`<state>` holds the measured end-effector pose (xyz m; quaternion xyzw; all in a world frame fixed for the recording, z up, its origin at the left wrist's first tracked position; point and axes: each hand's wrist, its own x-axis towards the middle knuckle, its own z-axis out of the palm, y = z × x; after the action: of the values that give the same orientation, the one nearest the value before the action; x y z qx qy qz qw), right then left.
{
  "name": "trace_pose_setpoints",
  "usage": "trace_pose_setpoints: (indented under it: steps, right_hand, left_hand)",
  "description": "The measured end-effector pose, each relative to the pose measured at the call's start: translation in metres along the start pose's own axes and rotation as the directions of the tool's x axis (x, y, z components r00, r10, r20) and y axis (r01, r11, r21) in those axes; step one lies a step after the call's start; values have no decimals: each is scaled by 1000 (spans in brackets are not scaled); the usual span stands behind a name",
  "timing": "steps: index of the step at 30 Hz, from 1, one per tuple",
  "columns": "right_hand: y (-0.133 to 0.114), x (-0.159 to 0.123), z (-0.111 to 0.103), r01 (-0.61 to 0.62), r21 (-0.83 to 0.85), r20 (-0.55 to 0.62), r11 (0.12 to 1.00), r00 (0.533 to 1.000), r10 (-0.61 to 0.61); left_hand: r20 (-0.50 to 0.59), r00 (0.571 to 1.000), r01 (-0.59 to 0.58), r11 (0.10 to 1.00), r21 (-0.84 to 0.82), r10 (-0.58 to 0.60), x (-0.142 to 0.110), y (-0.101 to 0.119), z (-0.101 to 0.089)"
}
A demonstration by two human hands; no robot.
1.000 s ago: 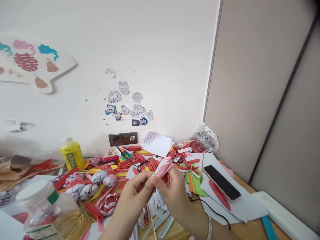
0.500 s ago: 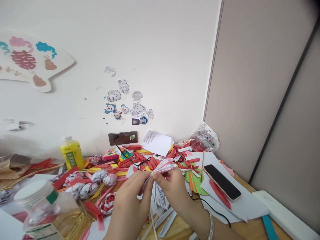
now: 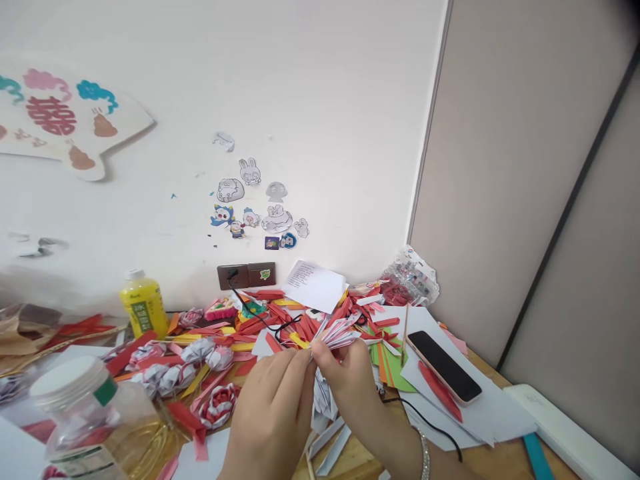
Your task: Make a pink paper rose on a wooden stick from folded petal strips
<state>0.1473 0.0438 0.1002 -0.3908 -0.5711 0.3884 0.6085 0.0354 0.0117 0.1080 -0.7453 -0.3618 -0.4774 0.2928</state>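
Between my two hands is a bundle of folded paper strips [image 3: 336,333], white with pink and red edges, fanning out above the fingers. My right hand [image 3: 345,373] is closed on it, the thumb pressed along its near side. My left hand [image 3: 280,390] pinches the gathered end, its fingertips meeting the right thumb. More white folded strips [image 3: 325,399] show below, between the hands. A thin wooden stick [image 3: 310,463] appears under my left hand. Near my left wrist lies a red and white paper rosette [image 3: 220,405].
Red and yellow paper pieces [image 3: 263,320] cover the table's back. A large clear jar [image 3: 75,400] and a yellow bottle [image 3: 144,307] stand left. On the right are a phone [image 3: 444,367] on white sheets, a black cable [image 3: 430,413] and a long white box [image 3: 565,427].
Both hands have shifted slightly right with the paper bundle. My left hand has turned so its back faces me more, and its fingers have closed in beside the right thumb.
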Motion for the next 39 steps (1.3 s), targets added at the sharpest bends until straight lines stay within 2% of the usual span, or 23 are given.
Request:
trace_pose_setpoints:
  steps: [4,8,10,15,19,24,30,33,36,39]
  right_hand:
    - [-4,-1,3,-85,-1,19,996,996,85]
    - [-9,1,2,-207,-104,-47,973,978,203]
    - [-9,3,0,-233,-76,-22,970,973,232]
    - [-7,5,-1,-183,88,161,979,973,167]
    - [-11,1,1,-156,166,107,974,984,140]
    - [-10,-2,3,-177,141,36,974,984,173]
    - [1,-1,4,-165,263,46,951,986,158]
    - [1,3,2,-140,267,61,953,990,128]
    - [-3,8,-4,-91,263,118,960,991,61]
    - [-7,12,-9,-44,257,162,965,987,2]
  left_hand:
    - [4,987,-160,983,87,161,-4,-4,2]
    - [26,966,-258,959,118,257,-4,-8,2]
    - [15,956,-291,949,122,292,-1,-9,0]
    - [45,936,-352,913,207,350,5,-14,-5]
    - [27,935,-350,912,216,353,8,-14,-6]
    - [-11,933,-351,916,194,359,11,-10,-4]
    - [-7,908,-410,893,188,418,10,-13,-2]
    - [-23,934,-352,930,109,356,7,-16,1]
    - [-6,986,-164,986,-7,164,5,-14,2]
    - [86,996,44,992,-117,-34,6,-10,-1]
